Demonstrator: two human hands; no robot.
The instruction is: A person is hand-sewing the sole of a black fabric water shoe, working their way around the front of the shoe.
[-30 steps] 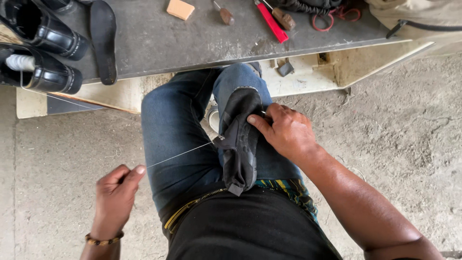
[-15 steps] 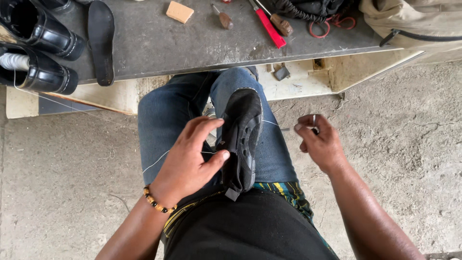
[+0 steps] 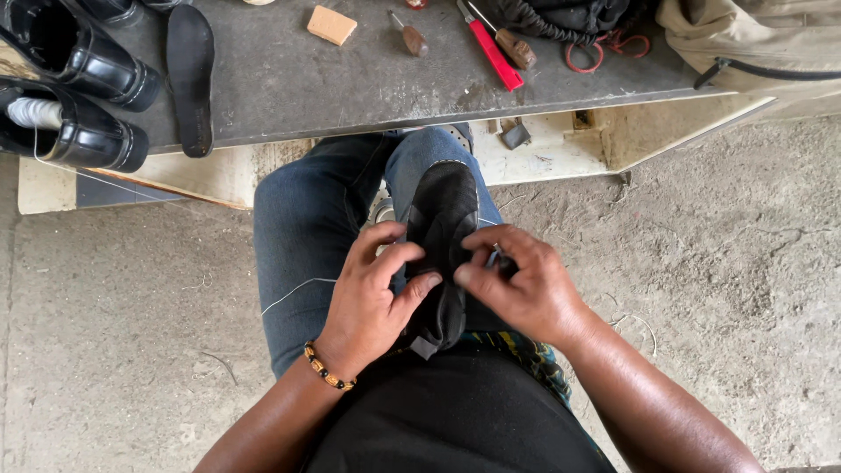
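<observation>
A seated person in blue jeans works a black shoe [image 3: 445, 236] propped on the lap, its long axis running near to far with the toe pointing away toward the grey workbench [image 3: 350, 79]. Both hands close on the shoe's middle: the left hand [image 3: 372, 293] wraps the left side, thumb and fingers pressed against it, while the right hand [image 3: 521, 285] pinches the right edge, fingertips together at the seam. A thin white thread [image 3: 293, 293] trails left from the shoe across the thigh. Half a second earlier the right hand was off to the right, clear of the shoe; it has since come in to meet the left. On the bench lie two glossy black dress shoes [image 3: 74, 96], a dark insole [image 3: 191, 74], a tan block [image 3: 332, 24], a wooden-handled awl [image 3: 408, 35] and a red-handled tool [image 3: 491, 52].
</observation>
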